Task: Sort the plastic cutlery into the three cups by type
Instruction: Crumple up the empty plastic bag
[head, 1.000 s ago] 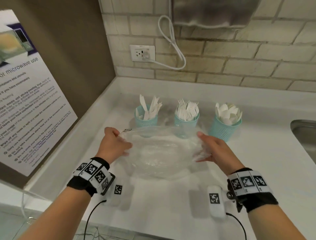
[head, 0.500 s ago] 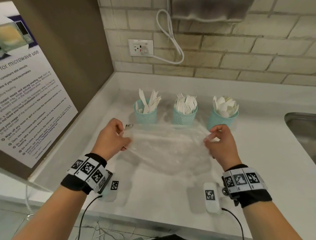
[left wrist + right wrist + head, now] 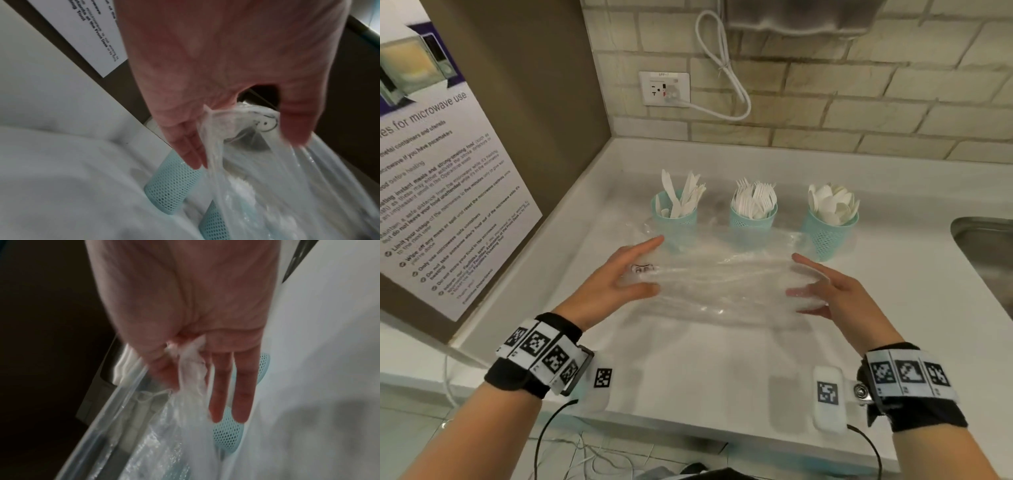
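Three teal mesh cups stand in a row at the back of the white counter [image 3: 705,370]: the knife cup [image 3: 674,222], the fork cup [image 3: 753,222] and the spoon cup [image 3: 827,236], each full of white cutlery. An empty-looking clear plastic bag [image 3: 722,284] is stretched in front of them between my hands. My left hand [image 3: 659,265] and right hand [image 3: 791,274] have straight fingers, thumbs apart from them. In the wrist views the bag's bunched ends [image 3: 257,170] [image 3: 144,443] lie in the crook between thumb and fingers of the left hand [image 3: 246,151] and right hand [image 3: 197,402].
A brown side panel with a microwave notice [image 3: 448,205] walls off the left. A steel sink [image 3: 983,246] begins at the right edge. Behind the cups is a tiled wall with an outlet [image 3: 664,89] and a white cord.
My fingers were curled on the bag's ends in the earlier frames and are now straightened. The bag has been pulled wider and flatter between my hands.
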Demonstrator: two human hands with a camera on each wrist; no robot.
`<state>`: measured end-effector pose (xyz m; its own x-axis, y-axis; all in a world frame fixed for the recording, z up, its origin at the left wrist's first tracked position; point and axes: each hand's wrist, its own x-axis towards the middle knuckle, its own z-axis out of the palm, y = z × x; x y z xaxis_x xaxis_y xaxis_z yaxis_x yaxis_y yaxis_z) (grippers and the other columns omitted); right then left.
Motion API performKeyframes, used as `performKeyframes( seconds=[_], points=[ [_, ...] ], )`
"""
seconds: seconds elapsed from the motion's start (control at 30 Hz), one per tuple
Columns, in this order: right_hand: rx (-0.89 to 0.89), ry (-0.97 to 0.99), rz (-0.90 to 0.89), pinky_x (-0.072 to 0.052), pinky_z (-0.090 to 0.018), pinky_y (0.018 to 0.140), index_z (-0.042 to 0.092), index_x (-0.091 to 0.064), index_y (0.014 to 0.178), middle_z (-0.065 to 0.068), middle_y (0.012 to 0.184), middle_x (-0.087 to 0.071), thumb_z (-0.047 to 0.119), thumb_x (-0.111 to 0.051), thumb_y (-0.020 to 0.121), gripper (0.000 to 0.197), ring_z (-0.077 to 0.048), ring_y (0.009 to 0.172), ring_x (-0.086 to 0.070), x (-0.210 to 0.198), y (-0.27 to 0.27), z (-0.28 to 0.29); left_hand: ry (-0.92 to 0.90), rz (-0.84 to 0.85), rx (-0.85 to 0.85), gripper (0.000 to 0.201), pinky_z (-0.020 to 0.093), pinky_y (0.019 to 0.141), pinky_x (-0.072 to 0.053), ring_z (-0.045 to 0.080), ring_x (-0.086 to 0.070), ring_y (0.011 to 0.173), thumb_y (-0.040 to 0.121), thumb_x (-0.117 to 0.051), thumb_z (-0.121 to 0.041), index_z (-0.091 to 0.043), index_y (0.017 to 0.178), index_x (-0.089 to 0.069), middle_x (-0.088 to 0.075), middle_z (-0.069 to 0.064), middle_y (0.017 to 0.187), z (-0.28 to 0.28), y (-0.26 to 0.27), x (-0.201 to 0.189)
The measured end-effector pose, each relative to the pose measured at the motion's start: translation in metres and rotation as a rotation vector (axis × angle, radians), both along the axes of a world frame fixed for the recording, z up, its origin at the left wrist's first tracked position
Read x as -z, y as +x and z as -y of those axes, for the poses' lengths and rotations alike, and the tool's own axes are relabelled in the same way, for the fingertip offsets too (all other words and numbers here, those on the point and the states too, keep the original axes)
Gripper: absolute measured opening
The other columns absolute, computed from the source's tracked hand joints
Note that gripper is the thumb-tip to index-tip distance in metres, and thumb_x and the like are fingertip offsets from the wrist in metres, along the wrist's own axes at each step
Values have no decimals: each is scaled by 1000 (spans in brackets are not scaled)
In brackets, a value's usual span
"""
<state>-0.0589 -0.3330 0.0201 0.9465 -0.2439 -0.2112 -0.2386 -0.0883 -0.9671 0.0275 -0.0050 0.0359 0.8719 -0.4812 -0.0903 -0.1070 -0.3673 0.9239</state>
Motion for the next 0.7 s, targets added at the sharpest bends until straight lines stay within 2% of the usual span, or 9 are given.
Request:
performKeyframes(
  seconds=[0.07,0.13,0.2,0.23,0.3,0.4,0.5,0.6,0.7],
  points=[
    [-1,166,10,-55,-50,85,26,-56,130,7,129,-61,37,-55,91,41,-25,101,-69,-3,-2,0,-104,-97,-45,57,32,111,-31,2,-44,129,73,-59,-69,-50,126,-54,-48,-18,138,-3,2,-2],
    [57,243,15,-56,-52,82,20,-60,126,9,127,-63,53,-52,88,51,-29,96,-71,-8,-1,-1,-174,-95,-129,54,26,105,-41,5,-52,123,80,-48,-70,-43,125,-58,-51,-12,138,-2,4,-1],
    [121,200,45,-60,-46,74,20,-65,120,3,129,-61,35,-62,88,36,-30,90,-72,-8,1,-6,-98,1,-204,45,9,87,-45,-6,-59,101,89,-63,-40,-36,133,-52,-45,-10,139,0,4,-2],
    [125,157,56,-61,-41,70,24,-64,121,1,133,-57,20,-68,85,37,-29,92,-72,-7,1,-7,-14,42,-205,61,8,88,-42,-8,-56,99,84,-71,-27,-35,138,-45,-39,-10,141,-1,4,0],
    [45,32,47,-58,-30,68,37,-58,126,9,144,-43,1,-71,78,62,-24,110,-65,-3,3,-9,143,40,-137,94,18,99,-35,2,-44,117,72,-82,-21,-38,146,-27,-26,-12,146,-6,5,7],
    [-59,-105,60,-52,-19,64,40,-50,133,18,149,-32,-10,-56,82,72,-13,107,-66,-16,4,-14,322,-57,-47,114,23,97,-36,13,-42,118,62,-86,-31,-38,149,-14,-17,-10,145,-12,2,16],
    [38,-170,154,-57,-24,55,26,-60,127,4,145,-42,-14,-39,86,61,-9,86,-71,-44,10,-21,541,52,-165,92,30,106,-33,18,-29,131,61,-80,-52,-41,141,-35,-17,-2,147,-15,-4,23],
    [53,-350,241,-58,-41,82,23,-64,121,2,139,-50,-9,-44,85,52,-18,98,-69,-70,22,-36,645,265,-166,89,35,110,-29,16,-19,134,65,-76,-57,-33,141,-37,-18,-2,149,-6,-13,14],
    [-79,-428,344,-53,-31,90,20,-60,126,2,135,-48,-7,-51,82,52,-23,106,-65,-89,34,-67,590,235,-74,120,35,110,-33,14,-23,139,57,-74,-68,-28,151,-11,-16,-9,154,28,-27,1]
  ],
)
